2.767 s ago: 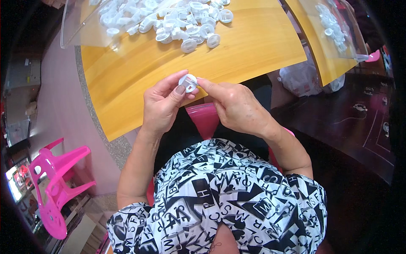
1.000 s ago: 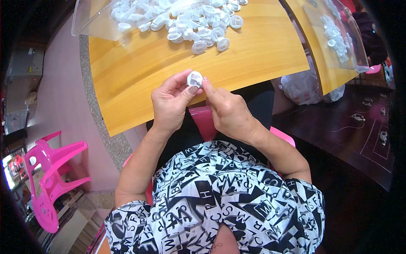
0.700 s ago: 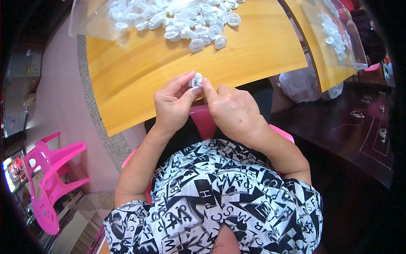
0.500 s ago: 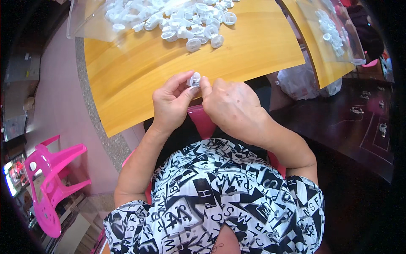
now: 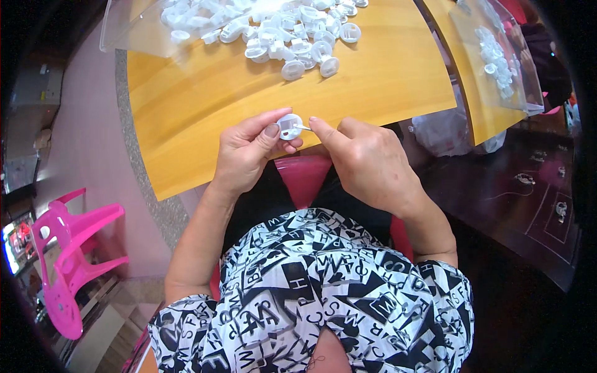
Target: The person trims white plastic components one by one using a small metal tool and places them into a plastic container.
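A small round white plastic cap (image 5: 290,126) is pinched between the thumb and fingers of the left hand (image 5: 249,152), just above the near edge of the yellow wooden surface (image 5: 205,99). The right hand (image 5: 367,165), fingers closed, presses a thin pin (image 5: 303,128) against the cap. A pile of white caps (image 5: 280,28) lies farther back.

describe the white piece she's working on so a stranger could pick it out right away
Start at the yellow table and come to its near edge, where the two hands meet. The small round white cap is pinched in the left hand. Unlike the heaped white caps further back, it alone is held.
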